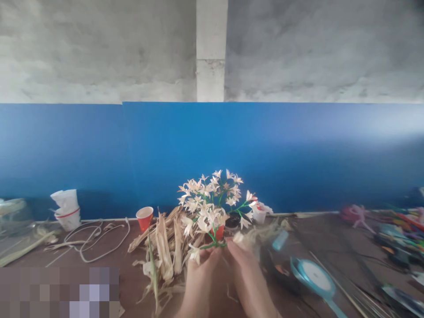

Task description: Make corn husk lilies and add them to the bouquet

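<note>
A spray of cream-white flowers (207, 190) on green stems (215, 240) stands upright in front of me, its blossoms against the blue panel. At the base of the stems, my left hand (205, 265) is closed around them. My right hand (245, 265) is closed at the right side of the same stem base, its fingertips partly hidden. One lower blossom (194, 252) hangs over my left hand. Dried corn husks (165, 243) lie in a loose pile just left of my hands. Behind the flowers, part of a red cup (217, 231) shows.
An orange-red paper cup (145, 218) stands behind the husks, with a white cable (89, 247) and white cups (68, 216) farther left. To the right lie a roll of light-blue ribbon (314, 276), thin rods (344, 287) and a colourful clutter (400, 234). A blue panel (82, 150) closes the table's back.
</note>
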The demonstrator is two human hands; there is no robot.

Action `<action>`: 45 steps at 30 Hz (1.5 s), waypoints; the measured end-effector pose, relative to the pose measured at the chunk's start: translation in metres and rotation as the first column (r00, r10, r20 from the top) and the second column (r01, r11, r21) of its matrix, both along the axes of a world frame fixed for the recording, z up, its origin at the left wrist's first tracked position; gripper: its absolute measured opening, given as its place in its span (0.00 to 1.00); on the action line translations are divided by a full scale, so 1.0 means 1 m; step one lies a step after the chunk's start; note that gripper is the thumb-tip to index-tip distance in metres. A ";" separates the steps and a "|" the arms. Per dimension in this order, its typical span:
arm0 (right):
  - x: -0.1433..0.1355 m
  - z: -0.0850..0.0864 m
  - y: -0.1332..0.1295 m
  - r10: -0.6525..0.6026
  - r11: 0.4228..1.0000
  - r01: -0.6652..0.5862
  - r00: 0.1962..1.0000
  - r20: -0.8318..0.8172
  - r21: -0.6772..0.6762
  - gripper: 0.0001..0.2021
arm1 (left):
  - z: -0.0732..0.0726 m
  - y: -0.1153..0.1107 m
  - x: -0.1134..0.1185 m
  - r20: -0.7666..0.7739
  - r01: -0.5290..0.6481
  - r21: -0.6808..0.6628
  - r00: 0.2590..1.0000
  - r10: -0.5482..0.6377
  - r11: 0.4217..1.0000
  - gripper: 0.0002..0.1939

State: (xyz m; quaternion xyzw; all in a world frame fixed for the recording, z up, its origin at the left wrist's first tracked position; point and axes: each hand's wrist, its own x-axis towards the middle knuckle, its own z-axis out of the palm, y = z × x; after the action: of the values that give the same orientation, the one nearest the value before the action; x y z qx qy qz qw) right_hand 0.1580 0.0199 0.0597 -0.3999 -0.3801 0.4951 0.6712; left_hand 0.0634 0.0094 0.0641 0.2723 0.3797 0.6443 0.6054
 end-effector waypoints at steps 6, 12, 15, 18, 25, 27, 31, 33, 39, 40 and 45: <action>0.015 -0.019 0.008 0.113 0.994 -0.112 0.970 0.214 -0.018 0.13 | 0.007 0.005 -0.012 -0.018 0.026 0.028 1.000 -0.025 0.999 0.15; 0.024 -0.034 0.007 0.326 0.945 -0.272 0.812 0.484 -0.181 0.11 | 0.018 0.003 -0.018 -0.055 -0.111 0.078 0.992 0.115 0.991 0.12; 0.021 -0.037 0.002 0.288 0.957 -0.254 0.824 0.487 -0.138 0.12 | 0.019 0.004 -0.020 -0.096 -0.127 0.086 0.986 0.135 0.988 0.12; 0.018 -0.029 -0.003 0.204 0.977 -0.208 0.854 0.478 -0.046 0.15 | 0.020 0.003 -0.020 -0.136 -0.119 0.080 0.982 0.129 0.990 0.12; 0.005 0.008 -0.023 -0.140 0.984 0.037 0.770 0.622 0.175 0.10 | 0.025 -0.007 -0.012 -0.099 0.037 0.161 0.995 -0.021 0.986 0.08; -0.001 0.015 -0.028 -0.196 0.973 0.067 0.741 0.642 0.220 0.09 | 0.026 -0.009 -0.010 -0.074 0.074 0.201 0.995 -0.060 0.977 0.07; 0.003 0.039 -0.024 -0.207 0.969 0.053 0.709 0.674 0.242 0.08 | 0.028 -0.009 -0.012 -0.065 0.060 0.176 0.997 -0.049 0.983 0.13; 0.014 0.064 -0.015 -0.314 0.941 0.130 0.679 0.663 0.313 0.09 | 0.031 -0.008 -0.017 -0.086 0.002 0.175 0.996 0.013 0.985 0.17; 0.031 0.155 0.040 -0.636 0.745 0.334 0.617 0.463 0.577 0.11 | 0.037 -0.003 -0.031 -0.112 -0.156 0.166 0.978 0.176 0.974 0.17; 0.029 0.163 0.052 -0.664 0.719 0.353 0.604 0.441 0.599 0.12 | 0.037 -0.003 -0.031 -0.096 -0.168 0.153 0.978 0.184 0.974 0.16; 0.013 0.155 0.101 -0.523 0.852 0.277 0.488 0.699 0.444 0.11 | 0.039 -0.004 -0.032 -0.034 -0.185 0.085 0.982 0.188 0.979 0.12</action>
State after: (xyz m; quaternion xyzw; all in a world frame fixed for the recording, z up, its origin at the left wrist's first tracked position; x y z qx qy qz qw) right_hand 0.1707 0.1210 0.2151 -0.5599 -0.5984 0.0326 0.5721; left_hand 0.0314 0.0050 0.1030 0.2734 0.3896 0.7073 0.5227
